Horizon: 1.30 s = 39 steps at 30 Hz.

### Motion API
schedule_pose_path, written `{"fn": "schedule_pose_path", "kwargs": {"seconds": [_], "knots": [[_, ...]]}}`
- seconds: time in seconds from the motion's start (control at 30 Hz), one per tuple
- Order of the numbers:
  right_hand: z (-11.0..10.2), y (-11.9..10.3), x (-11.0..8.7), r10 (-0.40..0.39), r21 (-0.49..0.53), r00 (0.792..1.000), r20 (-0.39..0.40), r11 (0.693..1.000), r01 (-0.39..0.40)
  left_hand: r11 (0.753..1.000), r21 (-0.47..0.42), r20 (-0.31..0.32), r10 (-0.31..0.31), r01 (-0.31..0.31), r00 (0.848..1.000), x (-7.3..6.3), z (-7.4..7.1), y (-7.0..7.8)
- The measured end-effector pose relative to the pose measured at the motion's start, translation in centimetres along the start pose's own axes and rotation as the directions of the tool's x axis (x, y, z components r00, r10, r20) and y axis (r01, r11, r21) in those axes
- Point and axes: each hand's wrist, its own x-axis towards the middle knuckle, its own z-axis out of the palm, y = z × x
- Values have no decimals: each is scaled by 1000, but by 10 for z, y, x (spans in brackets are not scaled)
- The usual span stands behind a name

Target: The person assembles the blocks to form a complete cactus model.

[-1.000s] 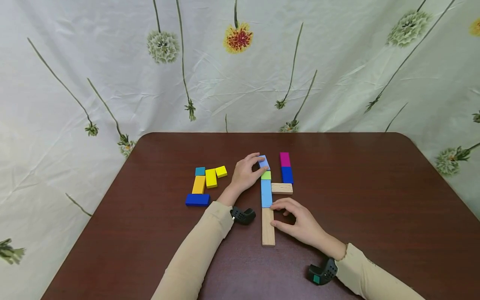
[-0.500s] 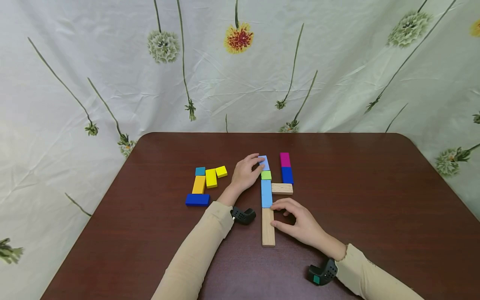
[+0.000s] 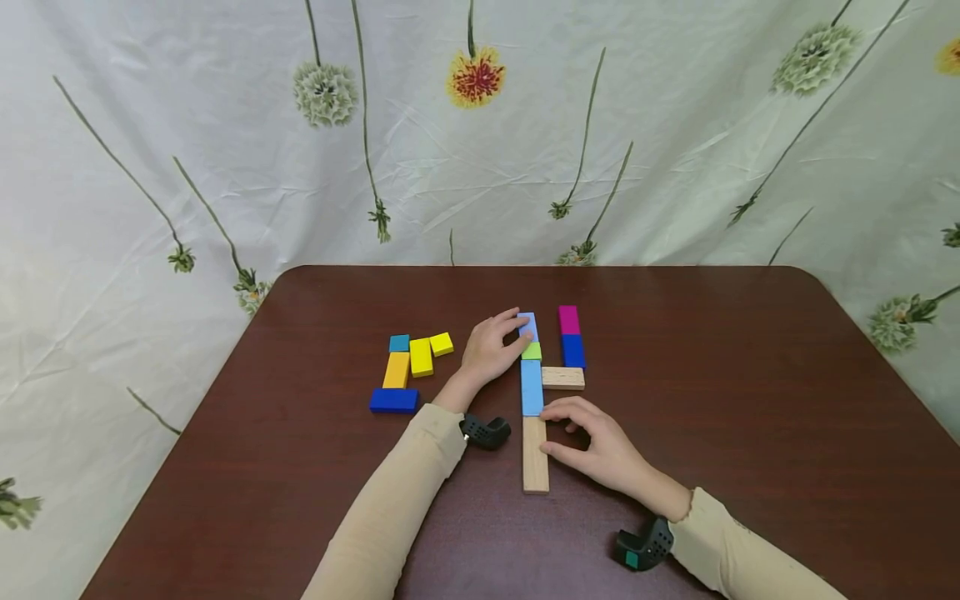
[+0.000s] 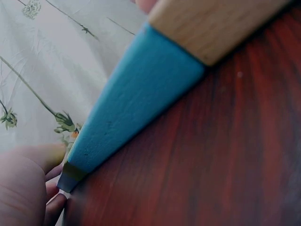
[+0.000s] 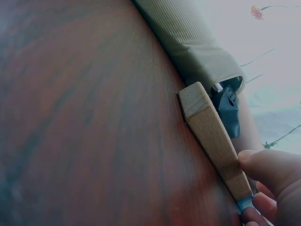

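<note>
In the head view, my left hand (image 3: 491,346) holds a light blue block (image 3: 528,327) at the far end of a line of blocks. Its thumb lies by the seam with a small green block (image 3: 531,351), and its fingers reach over the far part. Nearer in the line come a longer sky-blue block (image 3: 532,388) and a plain wooden block (image 3: 535,454). My right hand (image 3: 600,446) rests along the line's right side with relaxed, slightly bent fingers. Its thumb touches the wooden block's edge, and its fingertips are at the seam with the sky-blue block.
A short wooden block (image 3: 562,378) juts right from the line, below a dark blue block (image 3: 573,351) and a magenta block (image 3: 569,320). On the left lie a teal block (image 3: 399,342), an orange block (image 3: 396,370), a blue block (image 3: 394,401) and two yellow ones (image 3: 422,357).
The light blue block has turned slightly, straighter with the line. My left thumb drew back from the green block's seam, then returned. My right hand has stayed in place.
</note>
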Motion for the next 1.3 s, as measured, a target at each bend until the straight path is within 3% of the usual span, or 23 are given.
{"fn": "schedule_pose_path", "kwargs": {"seconds": [0.23,0.9,1.03,1.13,1.3], "knots": [[0,0,1,-15,-8,1000,-4,1000,15,1000,16,18,-5,4,1000,1,0,-3],[-3,-3,2,35,6,999,21,999,-35,1000,-12,33,-4,5,999,2,-1,-2],[-2,-2,2,28,5,999,16,1000,-28,995,-99,-11,-31,30,999,0,-4,-2],[-2,-1,1,29,1,999,15,1000,-29,990,-142,-72,-25,15,997,-2,-9,-1],[0,0,0,36,0,999,12,999,-36,994,-101,-139,29,-43,990,-8,-29,-3]]}}
